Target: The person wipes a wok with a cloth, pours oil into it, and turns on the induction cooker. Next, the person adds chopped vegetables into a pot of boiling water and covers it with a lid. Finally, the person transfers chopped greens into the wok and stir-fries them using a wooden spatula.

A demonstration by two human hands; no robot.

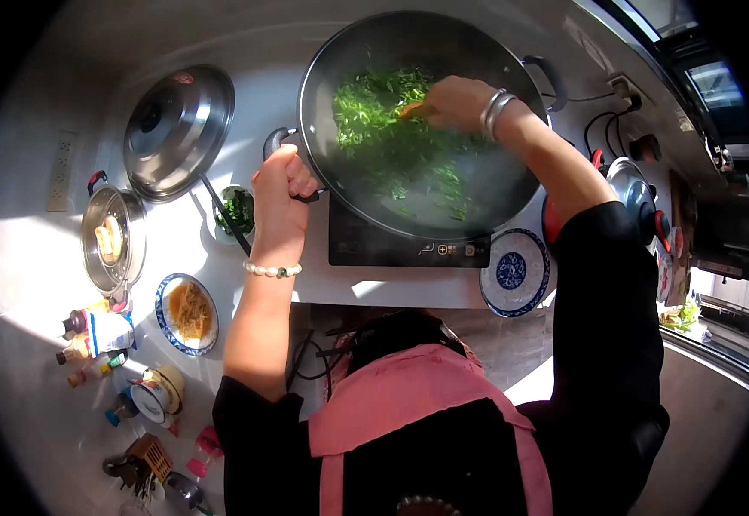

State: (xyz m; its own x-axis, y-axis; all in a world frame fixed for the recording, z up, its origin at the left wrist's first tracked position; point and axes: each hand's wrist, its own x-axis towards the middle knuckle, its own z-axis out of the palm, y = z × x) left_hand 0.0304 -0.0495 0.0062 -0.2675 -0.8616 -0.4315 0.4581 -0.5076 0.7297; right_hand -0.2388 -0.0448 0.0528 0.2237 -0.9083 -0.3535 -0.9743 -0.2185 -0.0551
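Observation:
A large dark wok (499,202) sits on a black induction cooktop (374,245). Chopped green leaves (374,129) lie in it, under a haze of steam. My left hand (284,181) is closed around the wok's left handle. Over the greens, my right hand (460,103) is wrapped round a wooden spatula (412,110); only a short orange-brown part of it shows, and its lower end is hidden among the leaves and steam. The wok's far right handle (548,82) is free of any hand.
Left of the wok lie a steel lid (181,133), a bowl of dark greens (237,211), a steel pan (116,275) with pale food and a plate of shredded food (207,331). A blue-patterned plate (516,297) stands by the cooktop's right corner, near a lidded pot (632,193).

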